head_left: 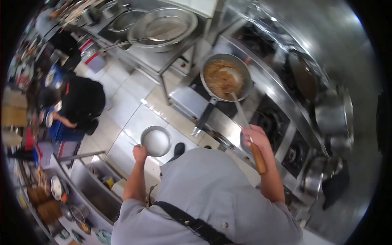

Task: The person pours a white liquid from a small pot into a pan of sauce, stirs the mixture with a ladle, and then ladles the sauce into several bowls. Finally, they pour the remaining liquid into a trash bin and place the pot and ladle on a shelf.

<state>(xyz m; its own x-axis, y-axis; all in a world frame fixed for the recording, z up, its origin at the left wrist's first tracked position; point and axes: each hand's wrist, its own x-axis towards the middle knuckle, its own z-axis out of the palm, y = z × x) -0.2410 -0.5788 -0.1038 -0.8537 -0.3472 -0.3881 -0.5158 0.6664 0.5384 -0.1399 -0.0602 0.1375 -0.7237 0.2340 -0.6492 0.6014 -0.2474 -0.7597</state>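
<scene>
My right hand [256, 138] is closed round a long ladle [240, 111] with a metal shaft and a wooden grip. Its rounded head lies in a frying pan [211, 97] on the stove, among brown, glossy food [222, 77]. The pan's dark handle points back toward me. Out over the floor on the other side, my left hand [140, 152] grips a round metal pot [156, 141] at its side. The pot's inside looks white and smooth.
Gas burners [267, 118] line the stove on the right, with metal pots [332, 112] beyond. A steel table [143, 57] at the upper left bears a wide basin [192, 20]. A person in black [81, 100] bends over at the left, near a steel sink [92, 185].
</scene>
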